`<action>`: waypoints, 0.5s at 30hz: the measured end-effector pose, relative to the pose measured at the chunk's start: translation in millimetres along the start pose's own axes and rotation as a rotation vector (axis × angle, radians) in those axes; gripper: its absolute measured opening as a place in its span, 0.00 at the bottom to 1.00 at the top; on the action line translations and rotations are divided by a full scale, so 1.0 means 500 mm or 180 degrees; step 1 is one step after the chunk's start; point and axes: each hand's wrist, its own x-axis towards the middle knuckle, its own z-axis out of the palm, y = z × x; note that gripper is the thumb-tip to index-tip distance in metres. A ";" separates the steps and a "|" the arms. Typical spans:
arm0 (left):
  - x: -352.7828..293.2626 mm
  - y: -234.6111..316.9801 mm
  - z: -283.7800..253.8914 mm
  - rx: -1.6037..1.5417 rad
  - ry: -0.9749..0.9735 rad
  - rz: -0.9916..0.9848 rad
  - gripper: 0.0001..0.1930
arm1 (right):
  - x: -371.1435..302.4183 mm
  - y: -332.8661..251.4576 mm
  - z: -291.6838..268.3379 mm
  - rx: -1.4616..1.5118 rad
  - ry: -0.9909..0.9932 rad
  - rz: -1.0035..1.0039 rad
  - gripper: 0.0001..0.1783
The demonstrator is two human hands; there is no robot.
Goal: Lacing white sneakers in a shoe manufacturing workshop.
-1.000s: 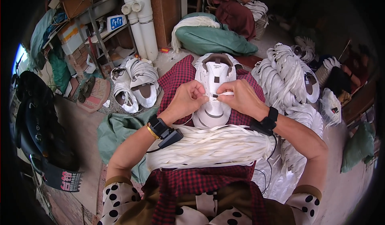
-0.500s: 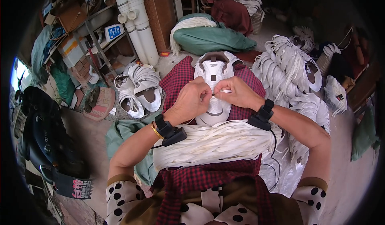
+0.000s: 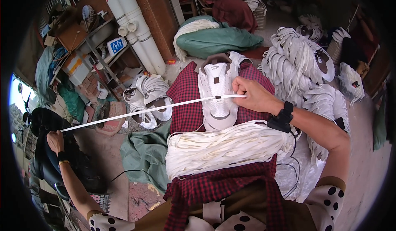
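A white shoe upper (image 3: 217,107) rests on the red-and-black checked cloth (image 3: 185,95) in front of me, its tongue facing up. One flat white shoelace (image 3: 136,112) runs taut through a small dark loop on the tongue. Far out to the left, my left hand (image 3: 55,141) is closed on the long end of this lace. My right hand (image 3: 256,95) pinches the short end just right of the tongue, close above the shoe. A thick bundle of white laces (image 3: 227,146) lies across my lap, nearer than the shoe.
Laced white uppers are heaped at the right (image 3: 297,66), with more uppers (image 3: 150,95) on the floor at the left. A green sack (image 3: 218,39) lies beyond the shoe. At far left stands a dark scooter (image 3: 78,165). Another person (image 3: 231,8) sits at the back.
My left hand has swung from the tongue far out to the left, drawing the lace through the loop. My right hand has shifted slightly right, still pinching its end.
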 end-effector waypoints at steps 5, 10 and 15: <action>-0.008 0.165 -0.090 -0.1993 -0.0674 0.0049 0.18 | -0.029 -0.026 -0.042 -0.0822 -0.0005 -0.0132 0.08; -0.203 0.617 -0.568 -0.5426 -0.1182 0.1454 0.10 | -0.058 0.002 -0.037 -0.1196 0.0166 -0.0657 0.08; -0.371 0.746 -0.795 -0.6354 -0.1978 0.2984 0.11 | -0.051 0.000 -0.035 -0.1833 0.0352 -0.0833 0.07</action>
